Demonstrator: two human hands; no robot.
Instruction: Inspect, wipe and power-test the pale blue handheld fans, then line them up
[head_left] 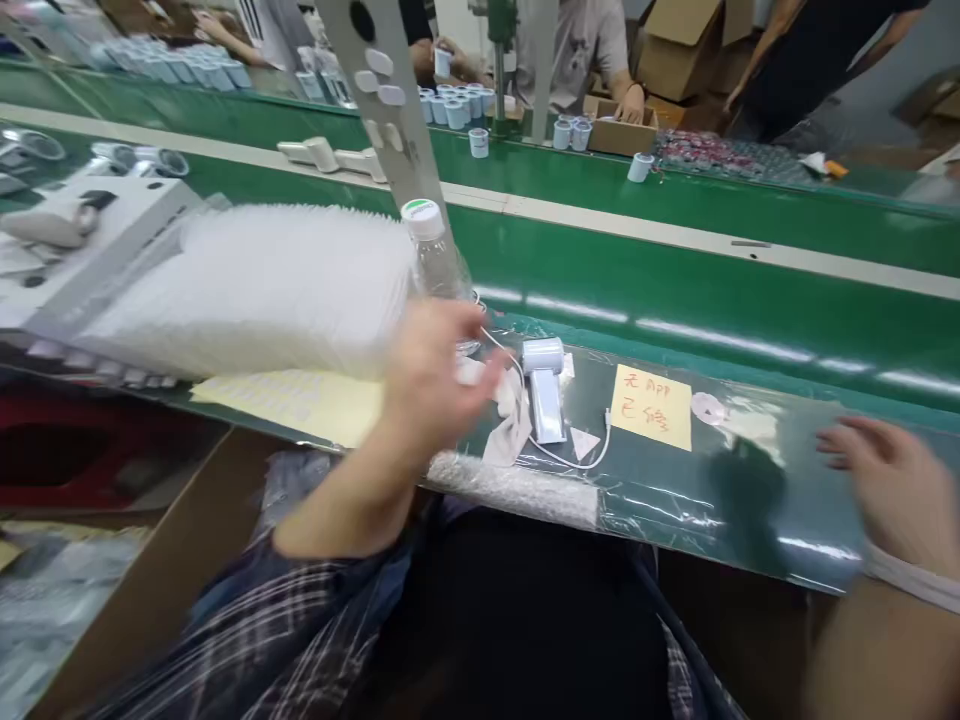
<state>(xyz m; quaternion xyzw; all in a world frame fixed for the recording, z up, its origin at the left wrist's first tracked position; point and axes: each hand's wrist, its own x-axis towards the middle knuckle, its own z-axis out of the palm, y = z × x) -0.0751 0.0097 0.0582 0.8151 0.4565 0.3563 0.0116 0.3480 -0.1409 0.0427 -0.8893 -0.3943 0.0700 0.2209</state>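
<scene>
My left hand (431, 375), smeared by motion, hovers over the near edge of the bench. Its thumb and fingers are apart with nothing visible between them. Just right of it lies a small white T-shaped handheld device (547, 400) with a glossy handle. A thin white cable (570, 463) loops around the device, its plug end by a yellow handwritten note (652, 407). A crumpled white cloth (510, 425) is between my left hand and the device. At the far right, my right hand (892, 480) is over the bench, fingers loosely stretched and holding nothing visible.
A clear bottle (439, 250) stands behind my left hand, beside a metal post (394, 110). A thick stack of white plastic sleeves (285, 280) lies to the left, above yellow sticker sheets (292, 400). Across the green conveyor (675, 290), people handle white cups (454, 110).
</scene>
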